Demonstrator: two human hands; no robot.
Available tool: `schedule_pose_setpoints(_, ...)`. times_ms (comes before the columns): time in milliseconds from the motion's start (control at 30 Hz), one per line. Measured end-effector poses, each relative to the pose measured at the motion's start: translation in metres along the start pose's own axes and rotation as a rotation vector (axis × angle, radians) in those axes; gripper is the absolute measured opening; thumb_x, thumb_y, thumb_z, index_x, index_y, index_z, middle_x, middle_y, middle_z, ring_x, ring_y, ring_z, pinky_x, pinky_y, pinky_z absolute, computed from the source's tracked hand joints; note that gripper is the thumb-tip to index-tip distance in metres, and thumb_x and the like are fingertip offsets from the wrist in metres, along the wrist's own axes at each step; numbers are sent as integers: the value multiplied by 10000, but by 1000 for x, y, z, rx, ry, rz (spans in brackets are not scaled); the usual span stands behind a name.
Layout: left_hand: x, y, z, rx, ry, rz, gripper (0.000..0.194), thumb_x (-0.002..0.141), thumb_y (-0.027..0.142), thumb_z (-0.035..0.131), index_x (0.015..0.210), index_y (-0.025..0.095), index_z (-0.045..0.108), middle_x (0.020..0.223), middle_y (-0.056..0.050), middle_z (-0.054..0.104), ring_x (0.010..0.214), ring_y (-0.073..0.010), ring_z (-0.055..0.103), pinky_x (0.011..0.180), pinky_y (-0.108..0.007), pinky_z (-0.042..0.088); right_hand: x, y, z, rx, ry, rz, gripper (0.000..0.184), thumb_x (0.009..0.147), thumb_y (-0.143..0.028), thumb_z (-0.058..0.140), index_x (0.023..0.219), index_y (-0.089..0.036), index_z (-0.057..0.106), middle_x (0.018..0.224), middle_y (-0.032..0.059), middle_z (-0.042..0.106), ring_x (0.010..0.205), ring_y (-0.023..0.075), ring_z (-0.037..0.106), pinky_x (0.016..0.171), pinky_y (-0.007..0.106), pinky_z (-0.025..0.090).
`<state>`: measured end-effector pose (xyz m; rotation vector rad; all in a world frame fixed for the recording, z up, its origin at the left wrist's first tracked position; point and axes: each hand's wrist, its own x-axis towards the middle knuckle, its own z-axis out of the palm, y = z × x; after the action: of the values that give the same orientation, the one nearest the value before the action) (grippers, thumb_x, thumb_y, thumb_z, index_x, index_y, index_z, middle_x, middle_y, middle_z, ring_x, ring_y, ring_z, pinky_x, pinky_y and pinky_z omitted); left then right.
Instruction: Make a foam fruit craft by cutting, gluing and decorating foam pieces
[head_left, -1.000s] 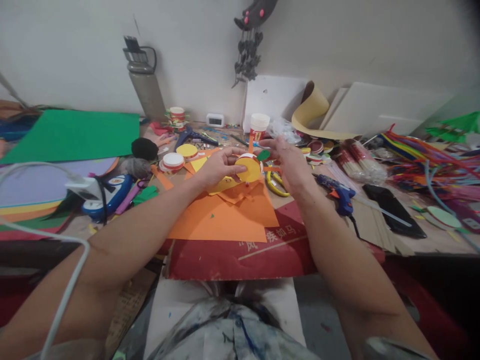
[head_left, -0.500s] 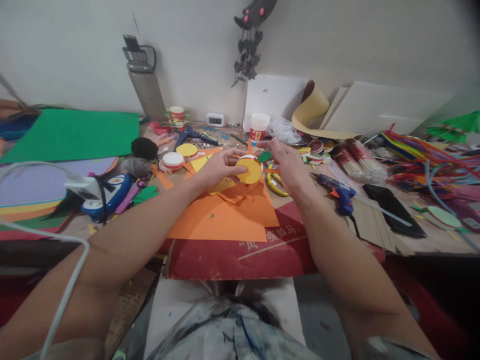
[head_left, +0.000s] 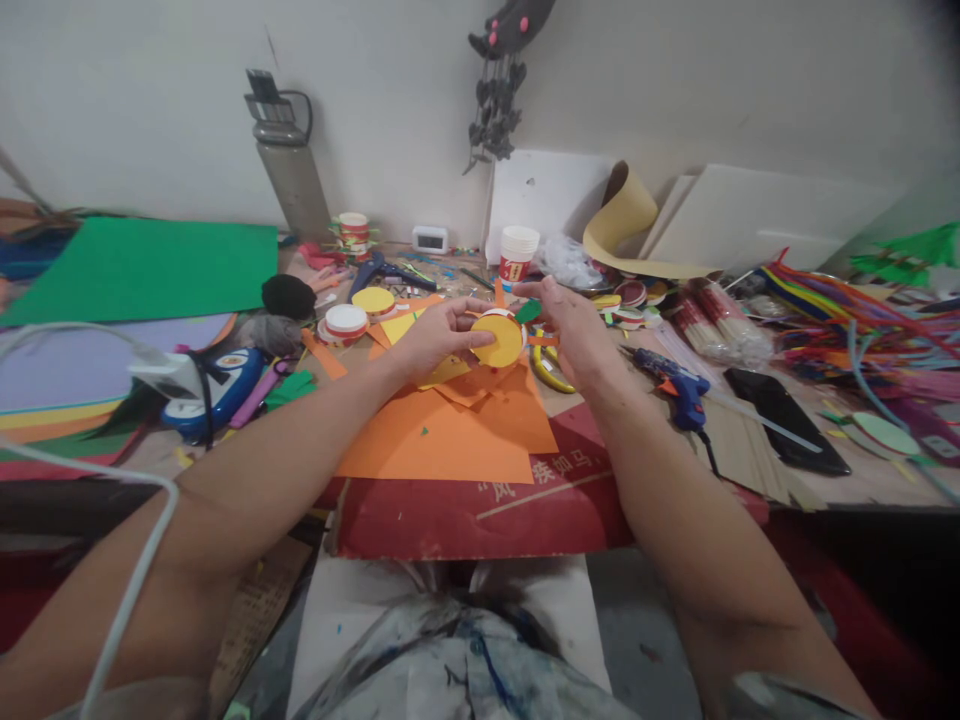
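Note:
My left hand [head_left: 444, 338] grips a round yellow paper disc craft [head_left: 498, 342] with a white rim and orange paper strips sticking out at its far and right sides. Its thumb presses on the yellow face. At the disc's upper right edge, my right hand [head_left: 571, 325] is closed at the fingertips on a small green paper piece [head_left: 529, 310]; whether the piece is stuck to the rim I cannot tell. Beneath both hands lie orange paper sheets [head_left: 442, 450] on a red cardboard [head_left: 480, 525]. Yellow-handled scissors [head_left: 551, 368] rest under the right hand.
A blue glue gun [head_left: 679, 388] and a black phone [head_left: 787, 420] lie to the right. White-lidded paper pieces [head_left: 345, 322], a yellow disc [head_left: 373, 300] and a blue power strip [head_left: 214, 393] sit left. Behind stand paper cups [head_left: 517, 255] and a grey bottle [head_left: 289, 160].
The green paper piece has turned slightly at the disc's edge, its outline now more angular. Both hands stay in nearly the same place.

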<state>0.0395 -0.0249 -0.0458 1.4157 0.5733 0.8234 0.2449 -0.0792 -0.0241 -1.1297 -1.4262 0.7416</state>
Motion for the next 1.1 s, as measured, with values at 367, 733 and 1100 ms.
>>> schedule_pose_setpoints(367,0,6,10,-76,304,-44,411,665,229,949,924,162,637,898,-44,761,708,-140,705,446,-193,523,19,34,-4,94,248,70,613,808,-846,635,960,-256,714,933,44,746,756,179,641,688,332,537)
schedule_pose_setpoints(733,-5,16,21,-161,380,-9,305,740,170,894,916,137,648,849,-20,728,651,-104,671,477,-187,497,-1,8,14,172,50,272,538,710,-699,792,915,-216,675,899,5,683,704,104,555,606,242,399)
schedule_pose_setpoints(1100,-5,15,19,-166,335,24,309,783,321,890,916,144,675,868,-14,689,693,-96,629,512,-178,471,-4,8,19,124,-27,261,380,704,-539,836,766,-198,681,704,-15,636,626,106,510,581,260,356)
